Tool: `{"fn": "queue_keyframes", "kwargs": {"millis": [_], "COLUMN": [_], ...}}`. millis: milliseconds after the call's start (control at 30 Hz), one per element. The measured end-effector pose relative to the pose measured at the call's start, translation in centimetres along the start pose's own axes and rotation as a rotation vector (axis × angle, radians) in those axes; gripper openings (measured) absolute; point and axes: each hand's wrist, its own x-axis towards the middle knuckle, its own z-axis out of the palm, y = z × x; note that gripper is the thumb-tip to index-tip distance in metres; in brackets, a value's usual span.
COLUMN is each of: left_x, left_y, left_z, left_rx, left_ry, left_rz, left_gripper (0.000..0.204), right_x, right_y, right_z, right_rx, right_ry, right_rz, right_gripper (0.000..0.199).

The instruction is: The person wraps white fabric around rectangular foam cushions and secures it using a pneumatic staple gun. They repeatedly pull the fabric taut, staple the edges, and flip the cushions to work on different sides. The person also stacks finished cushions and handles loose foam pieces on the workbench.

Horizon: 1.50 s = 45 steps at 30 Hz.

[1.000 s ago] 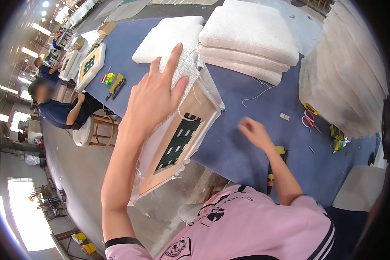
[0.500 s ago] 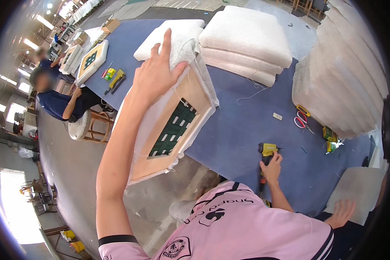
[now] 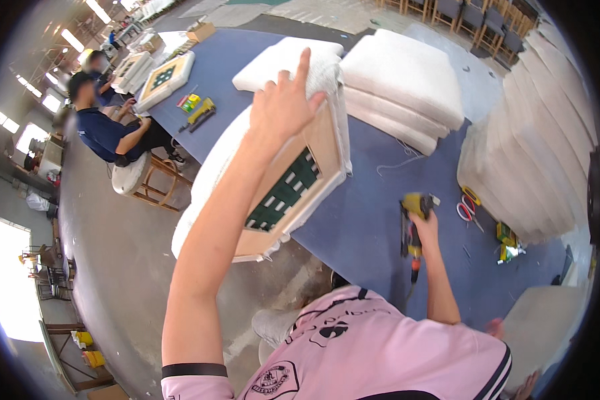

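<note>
And here's the bare L hand [image 3: 283, 110], back up to cam, clasped over its hold: index fairly straight & pointing fwd, other fingers bent, thumb out to the R. Long, bare L forearm [image 3: 223, 213] slants up & R from a slightly bent elbow, well extended! Over on the R side, bare R hand [image 3: 425, 225] is lower, nearer the torso, fingers curled in a firm grip; bare R forearm [image 3: 441, 280] runs fwd, tilted slightly L.

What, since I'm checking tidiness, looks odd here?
A loose white thread straggles across the blue tabletop like an untrimmed end, and ragged white fabric hangs from the wooden-framed, green-webbed rectangular panel, breaking its straight edge.
</note>
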Motion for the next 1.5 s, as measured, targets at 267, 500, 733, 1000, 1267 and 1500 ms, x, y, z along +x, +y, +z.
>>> {"fn": "queue_keyframes", "kwargs": {"millis": [267,500,733,1000,1267,1500], "left_x": [0.2,-0.1,-0.2,-0.6,0.8,-8.5], "left_y": [1.3,1.4,1.7,2.2,-1.3,-7.5], "left_z": [-0.6,-0.7,-0.9,-0.5,-1.6,-4.6], "left_rx": [-0.026,0.012,0.02,0.017,-0.159,-0.345], "left_ry": [-0.044,-0.054,-0.055,-0.03,-0.173,-0.206], "left_rz": [-0.015,-0.003,-0.039,-0.048,0.032,0.023], "left_gripper": [0.09,0.099,0.106,0.117,0.13,0.119], "right_x": [-2.0,-2.1,-2.0,-1.3,-0.3,2.1], "right_y": [-19.7,-21.5,-20.5,-20.1,-20.7,-9.2], "right_z": [9.9,15.7,16.1,15.3,16.4,11.3], "right_rx": [-0.042,0.081,0.076,-0.081,-0.052,-0.538], "right_ry": [-0.296,-0.306,-0.327,-0.313,-0.416,-0.417], "right_rz": [-0.542,-0.728,-0.712,-0.798,-0.607,-0.578], "right_gripper": [0.02,0.027,0.038,0.038,0.033,0.037]}}
